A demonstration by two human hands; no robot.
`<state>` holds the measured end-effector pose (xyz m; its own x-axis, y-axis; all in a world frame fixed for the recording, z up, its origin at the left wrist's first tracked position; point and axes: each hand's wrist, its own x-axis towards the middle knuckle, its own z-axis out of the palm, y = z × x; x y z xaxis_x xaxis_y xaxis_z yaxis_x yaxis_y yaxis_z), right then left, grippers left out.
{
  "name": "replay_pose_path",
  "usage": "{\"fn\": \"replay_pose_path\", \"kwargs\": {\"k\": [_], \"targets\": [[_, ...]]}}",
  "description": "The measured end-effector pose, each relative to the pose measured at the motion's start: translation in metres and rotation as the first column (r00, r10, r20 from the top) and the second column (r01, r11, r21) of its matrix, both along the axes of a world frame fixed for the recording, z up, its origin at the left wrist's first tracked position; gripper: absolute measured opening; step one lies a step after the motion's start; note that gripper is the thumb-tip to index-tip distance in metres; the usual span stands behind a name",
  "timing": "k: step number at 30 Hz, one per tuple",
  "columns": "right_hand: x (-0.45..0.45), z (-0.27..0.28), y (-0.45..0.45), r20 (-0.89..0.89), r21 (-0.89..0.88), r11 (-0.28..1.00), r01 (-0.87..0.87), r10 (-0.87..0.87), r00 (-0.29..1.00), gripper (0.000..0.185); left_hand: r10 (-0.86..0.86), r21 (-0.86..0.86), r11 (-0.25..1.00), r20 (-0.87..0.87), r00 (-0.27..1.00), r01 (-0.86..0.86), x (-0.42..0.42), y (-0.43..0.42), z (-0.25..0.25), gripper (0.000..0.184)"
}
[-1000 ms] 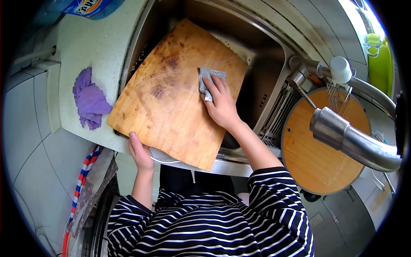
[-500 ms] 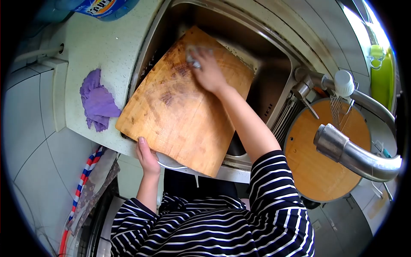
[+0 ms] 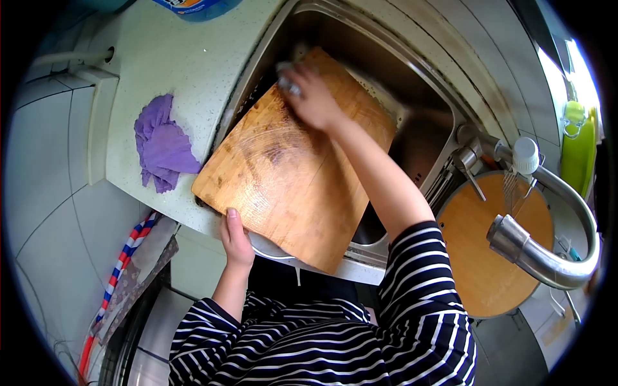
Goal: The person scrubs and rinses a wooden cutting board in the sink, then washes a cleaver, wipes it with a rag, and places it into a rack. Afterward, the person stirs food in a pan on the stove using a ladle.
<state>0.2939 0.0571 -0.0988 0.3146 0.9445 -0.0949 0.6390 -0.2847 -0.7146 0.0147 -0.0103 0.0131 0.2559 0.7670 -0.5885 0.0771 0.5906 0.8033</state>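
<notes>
A rectangular wooden cutting board [image 3: 296,180] lies slanted over the steel sink [image 3: 421,145], its near corner past the counter's front edge. Dark stains and a wet sheen mark its surface. My left hand [image 3: 238,243] grips the near left edge, thumb on top, the other fingers hidden underneath. Near the board's far left edge, my right hand [image 3: 313,101] is closed over a greyish, shiny scouring pad [image 3: 287,78], which is blurred. On the counter to the left is a crumpled purple cloth [image 3: 165,147].
To the right stands a round wooden board [image 3: 496,257] with a dark rim. A steel faucet [image 3: 553,267] arches over it. A blue bottle [image 3: 203,8] is at the top left, and a green board [image 3: 578,154] leans at the far right.
My right hand has slid the scouring pad toward the board's far left edge. My left hand keeps its grip. The whole view has shifted slightly.
</notes>
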Motion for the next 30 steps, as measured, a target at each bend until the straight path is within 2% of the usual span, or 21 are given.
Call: {"fn": "replay_pose_path", "kwargs": {"k": [2, 3, 5, 7, 9, 12, 15, 17, 18, 19, 20, 22, 23, 25, 27, 29, 30], "targets": [[-0.023, 0.018, -0.004, -0.001, 0.075, 0.983, -0.167, 0.168, 0.986, 0.043, -0.003, 0.001, 1.0, 0.001, 1.0, 0.003, 0.0, 0.0, 0.0, 0.047], [-0.028, 0.019, -0.003, -0.016, 0.139, 0.98, -0.144, 0.148, 0.989, 0.041, -0.009, 0.007, 1.0, -0.002, 1.0, 0.009, -0.001, 0.0, 0.0, 0.047], [-0.016, 0.008, 0.01, -0.017, 0.058, 0.993, -0.107, 0.108, 0.994, 0.042, -0.003, 0.024, 1.0, -0.017, 1.0, 0.003, 0.0, -0.001, 0.0, 0.046], [0.011, -0.025, 0.025, -0.114, -0.124, 0.99, 0.068, -0.082, 0.99, 0.043, 0.024, 0.049, 0.999, -0.037, 0.999, -0.023, 0.005, -0.001, 0.002, 0.045], [0.044, -0.059, 0.036, 0.022, -0.139, 0.983, 0.122, -0.12, 0.992, 0.046, 0.032, 0.06, 0.998, -0.042, 0.999, -0.029, 0.009, 0.001, 0.004, 0.045], [0.053, -0.065, 0.037, 0.073, -0.249, 0.932, 0.264, -0.253, 0.965, 0.047, 0.0, 0.063, 0.998, -0.058, 0.998, 0.003, 0.001, 0.001, 0.001, 0.045], [0.034, -0.06, 0.044, 0.234, -0.273, 0.88, 0.388, -0.33, 0.915, 0.047, -0.015, 0.087, 0.996, -0.06, 0.998, 0.02, -0.001, 0.001, -0.001, 0.045], [0.019, -0.048, 0.039, 0.381, -0.302, 0.926, 0.226, -0.1, 0.919, 0.044, -0.005, 0.126, 0.992, -0.072, 0.997, 0.014, 0.004, 0.0, 0.002, 0.045], [0.004, -0.026, 0.031, 0.173, -0.193, 0.965, 0.18, -0.147, 0.974, 0.041, 0.009, 0.114, 0.993, -0.06, 0.998, -0.003, 0.005, 0.0, 0.001, 0.045], [-0.012, -0.006, 0.021, 0.081, -0.093, 0.992, 0.087, -0.079, 0.994, 0.037, 0.025, 0.099, 0.995, -0.048, 0.999, -0.021, 0.005, -0.001, -0.001, 0.045], [-0.031, 0.015, 0.012, 0.081, -0.009, 0.998, 0.059, -0.058, 0.995, 0.038, 0.043, 0.084, 0.996, -0.042, 0.998, -0.039, 0.004, -0.002, -0.001, 0.045], [-0.064, 0.049, -0.001, 0.037, 0.045, 0.998, -0.052, 0.05, 0.998, 0.039, -0.003, 0.077, 0.997, -0.031, 1.0, 0.006, 0.001, -0.002, -0.001, 0.045], [-0.072, 0.057, -0.005, -0.037, 0.131, 0.988, -0.079, 0.084, 0.996, 0.039, -0.03, 0.077, 0.997, -0.029, 0.999, 0.032, -0.001, -0.001, -0.001, 0.045], [-0.062, 0.055, -0.005, -0.001, 0.106, 0.977, -0.186, 0.187, 0.982, 0.042, -0.029, 0.088, 0.996, -0.03, 0.999, 0.032, 0.0, 0.001, -0.001, 0.045], [-0.039, 0.023, 0.001, 0.123, 0.127, 0.984, -0.124, 0.109, 0.986, 0.037, -0.049, 0.076, 0.996, -0.029, 0.998, 0.051, -0.002, -0.001, -0.003, 0.045], [-0.004, -0.005, 0.01, 0.017, -0.053, 0.995, 0.087, -0.086, 0.996, 0.037, -0.086, 0.055, 0.995, -0.028, 0.996, 0.088, -0.009, -0.002, -0.008, 0.048], [0.014, -0.028, 0.016, -0.007, -0.084, 0.984, 0.157, -0.158, 0.987, 0.038, -0.094, 0.05, 0.994, -0.023, 0.995, 0.095, -0.01, -0.001, -0.01, 0.048]]}}
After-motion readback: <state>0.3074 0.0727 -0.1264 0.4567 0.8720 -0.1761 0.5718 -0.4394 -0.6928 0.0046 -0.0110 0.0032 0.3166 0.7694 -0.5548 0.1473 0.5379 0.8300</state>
